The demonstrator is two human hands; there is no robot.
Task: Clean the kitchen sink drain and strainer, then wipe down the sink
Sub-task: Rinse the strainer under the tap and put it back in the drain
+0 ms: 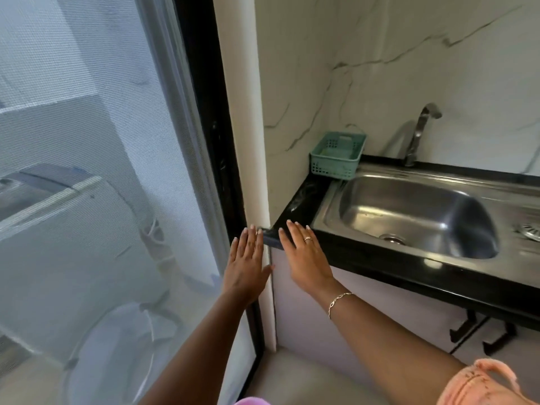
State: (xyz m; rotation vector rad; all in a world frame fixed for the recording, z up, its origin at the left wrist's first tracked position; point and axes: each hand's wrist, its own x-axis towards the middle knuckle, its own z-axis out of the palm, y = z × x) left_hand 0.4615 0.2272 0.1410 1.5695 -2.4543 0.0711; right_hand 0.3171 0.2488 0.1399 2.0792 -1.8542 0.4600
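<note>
Both hands were flat and spread, fingers apart, holding nothing: the left hand [246, 263] over the white wall corner, the right hand [306, 257], with one ring and one bracelet, reaching just past the near corner of the black worktop [295, 204]. One steel sink [415, 211] was set into that worktop, its basin holding only the open drain [391, 239]. One round strainer [530, 230] lay on the drainboard to the right. One green basket [336, 156] stood at the back corner, its contents unclear, beside one tap [420, 133] under a marbled wall. A mesh screen door [102, 171] filled the left.
</note>
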